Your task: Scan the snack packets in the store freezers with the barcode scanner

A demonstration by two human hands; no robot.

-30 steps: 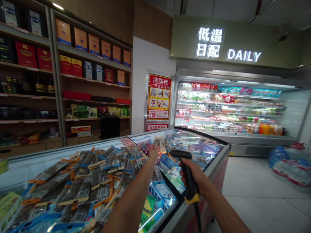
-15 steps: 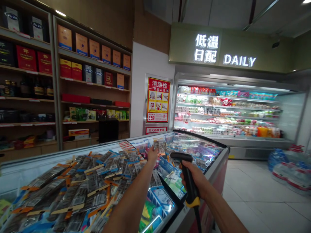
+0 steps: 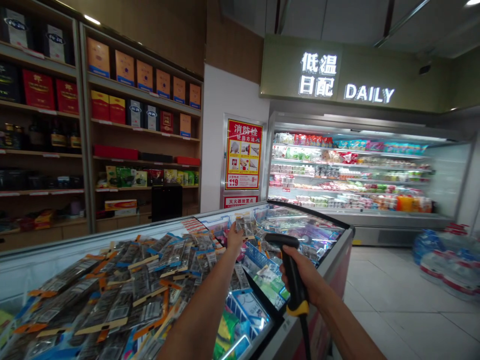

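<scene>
A black and yellow barcode scanner (image 3: 293, 275) with a cable hanging from its handle is gripped in my right hand (image 3: 305, 272). Its head points left, toward my other hand. My left hand (image 3: 235, 237) is stretched out over the freezer and pinches a small clear packet (image 3: 244, 226) with dark contents, held up in front of the scanner. Many similar packets (image 3: 123, 295) with orange, blue and cream edges lie heaped on the freezer's glass lid, left of my left arm. Their exact contents cannot be made out.
The chest freezer (image 3: 337, 260) holds colourful packs and a blue basket (image 3: 257, 257) under its glass. Shelves of boxes (image 3: 144, 122) stand at the left. A lit refrigerated display (image 3: 352, 180) is at the back, with bottled water packs (image 3: 450, 270) on the floor at right.
Almost nothing differs. The scanner has shifted very slightly to the right, and the packet in my left hand has tilted or moved a little.
</scene>
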